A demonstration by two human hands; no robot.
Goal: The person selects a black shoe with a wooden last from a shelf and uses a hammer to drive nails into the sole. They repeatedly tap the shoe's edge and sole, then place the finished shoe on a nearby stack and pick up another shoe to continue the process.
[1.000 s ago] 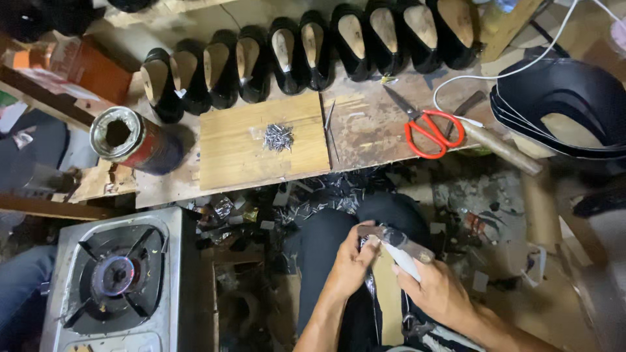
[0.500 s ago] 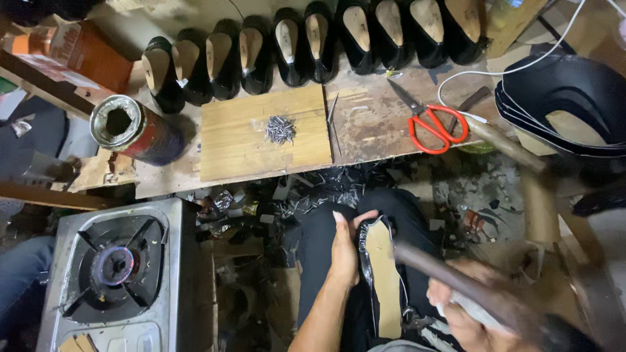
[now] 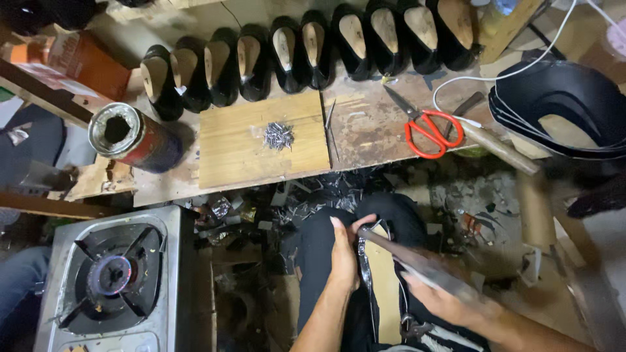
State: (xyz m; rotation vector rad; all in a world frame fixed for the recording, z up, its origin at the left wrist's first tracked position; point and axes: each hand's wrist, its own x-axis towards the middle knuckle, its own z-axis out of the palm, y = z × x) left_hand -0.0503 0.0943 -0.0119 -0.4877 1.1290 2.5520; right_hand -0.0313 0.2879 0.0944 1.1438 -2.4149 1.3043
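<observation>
Wooden tabletop [image 3: 365,127] carrying a row of black shoes on lasts [image 3: 306,49], a tin can [image 3: 134,137], red-handled scissors [image 3: 433,130] and a heap of small nails [image 3: 278,135]. Gas stove [image 3: 111,274] lower left. Shoe on last [image 3: 381,287], sole up, resting on lap. Left hand [image 3: 344,257], grip clenched round shoe edge. Right hand [image 3: 443,301] grasping hammer handle [image 3: 417,261]; since half a second ago, swung onto the shoe's upper end: mid-strike, lasting apparently underway.

A red-labelled round tin [image 3: 134,138] lies on the bench's left end.
</observation>
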